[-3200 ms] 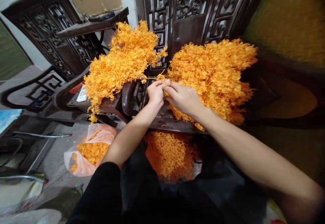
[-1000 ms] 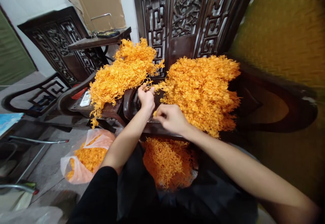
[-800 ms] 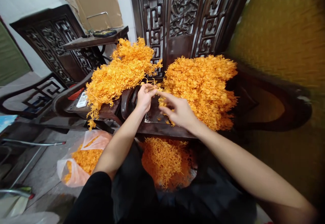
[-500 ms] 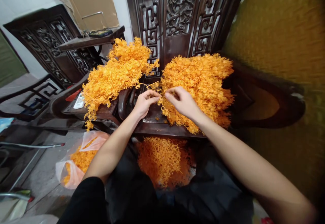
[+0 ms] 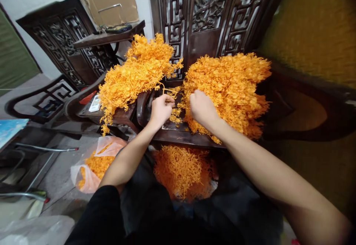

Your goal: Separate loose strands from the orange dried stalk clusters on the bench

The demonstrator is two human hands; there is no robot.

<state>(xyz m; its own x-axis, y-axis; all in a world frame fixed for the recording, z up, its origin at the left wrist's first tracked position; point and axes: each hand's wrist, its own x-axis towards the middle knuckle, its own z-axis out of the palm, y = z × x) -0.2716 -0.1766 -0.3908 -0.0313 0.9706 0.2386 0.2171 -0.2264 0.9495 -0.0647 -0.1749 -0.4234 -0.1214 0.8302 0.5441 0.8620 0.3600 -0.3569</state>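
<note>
In the head view, the large orange heap (image 5: 230, 83) is the landmark: it sits on the dark wooden seat (image 5: 191, 140), and the other things lie around it. The orange sprig (image 5: 174, 90) is just left of the heap, its thin stalk bending up above the left hand (image 5: 161, 111), whose thumb and fingertips appear to pinch it; blurred tufts hang beside those fingers, perhaps from the same sprig. The right hand (image 5: 205, 109) is at the heap's near left edge, curled with its fingers turned under, so I cannot tell whether they pinch anything. Half a second ago the two hands were close together at the sprig; now the gap between them is wider, the right hand having drawn toward the heap. This suggests the left hand alone now supports the sprig. The smaller orange heap (image 5: 136, 74) lies farther left of the landmark heap, the orange strands (image 5: 182, 169) lie below its near side, and the plastic bag (image 5: 90, 178) with orange bits stands low to its left on the floor.
</note>
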